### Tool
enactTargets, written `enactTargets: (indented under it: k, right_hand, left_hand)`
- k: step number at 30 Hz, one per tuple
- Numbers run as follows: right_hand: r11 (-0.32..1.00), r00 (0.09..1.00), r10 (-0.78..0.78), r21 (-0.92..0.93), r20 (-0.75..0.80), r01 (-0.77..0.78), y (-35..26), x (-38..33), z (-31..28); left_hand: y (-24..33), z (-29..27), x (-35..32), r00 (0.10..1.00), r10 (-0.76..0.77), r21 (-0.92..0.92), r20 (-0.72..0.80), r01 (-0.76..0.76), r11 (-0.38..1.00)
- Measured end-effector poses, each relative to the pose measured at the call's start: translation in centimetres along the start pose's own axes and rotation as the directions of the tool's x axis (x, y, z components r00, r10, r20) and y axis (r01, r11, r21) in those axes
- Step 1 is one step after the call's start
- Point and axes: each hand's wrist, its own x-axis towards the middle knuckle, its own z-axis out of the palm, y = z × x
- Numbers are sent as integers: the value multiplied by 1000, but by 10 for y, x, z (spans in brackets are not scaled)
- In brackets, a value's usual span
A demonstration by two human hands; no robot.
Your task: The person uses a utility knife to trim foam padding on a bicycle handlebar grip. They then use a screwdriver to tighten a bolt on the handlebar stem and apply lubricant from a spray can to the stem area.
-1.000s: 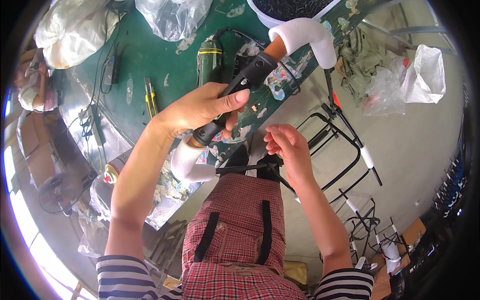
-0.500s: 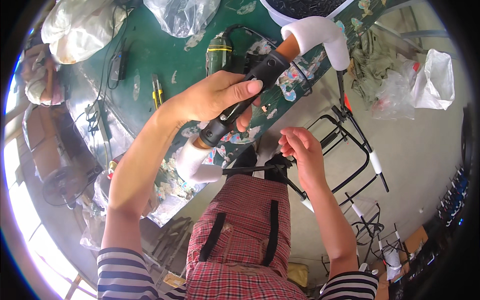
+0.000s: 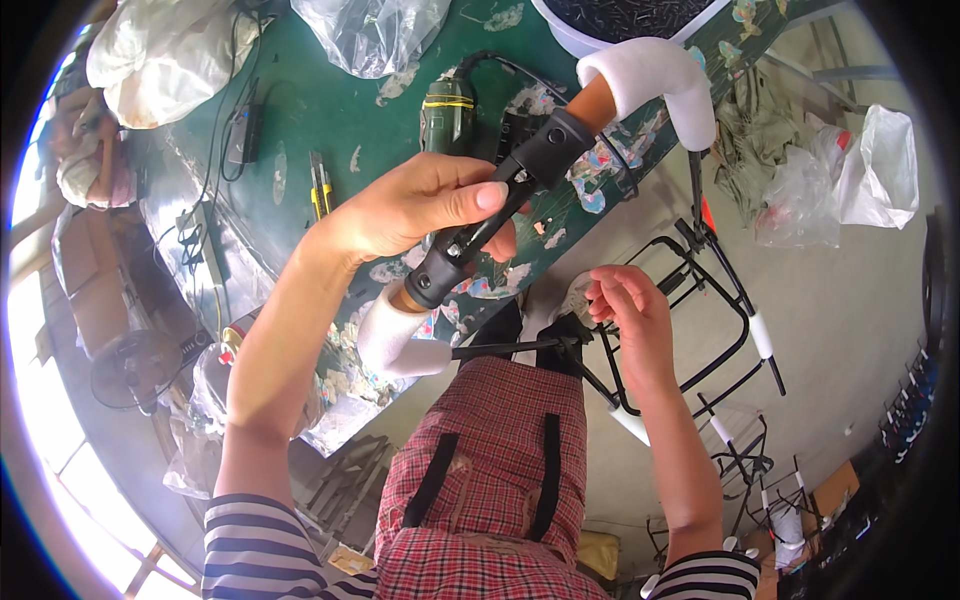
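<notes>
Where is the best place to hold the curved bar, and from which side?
Probably the black sleeve at the middle of the bar, coming from above, as the left hand does. Both ends wear soft white foam, and the sleeve is straight and firm.

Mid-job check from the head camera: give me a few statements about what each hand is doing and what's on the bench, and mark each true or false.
1. The left hand grips the black sleeve of a handlebar-like part. True.
2. Both ends of that part are bare metal. False: white foam wrap covers the far end and the near end too.
3. The right hand rests flat on the green bench. False: it is off the bench, fingers at a black wire frame by the lap.
4. A green power tool lies on the bench beyond the left hand. True.
5. The person wears a red checked apron. True.
</notes>
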Motion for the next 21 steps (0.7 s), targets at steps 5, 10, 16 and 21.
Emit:
enactTargets:
  k: [5, 10, 16, 21]
  right_hand:
    - [1000, 1000, 4, -20, -13, -4, 5, 2, -1]
    - [999, 1000, 9, -37, 4, -9, 12, 2, 4]
    - [998, 999, 32, -46, 44, -30, 6, 5, 8]
    - [764, 870, -484, -441, 90, 471, -17, -1, 25]
  left_hand:
    - [7, 7, -3, 994, -13, 128, -110, 27, 991]
    - [-1, 6, 4, 996, 52, 121, -79, -42, 992]
    - [-1, 1, 6, 997, 78, 70, 25, -79, 994]
    - [-14, 4, -9, 986, 112, 55, -125, -106, 993]
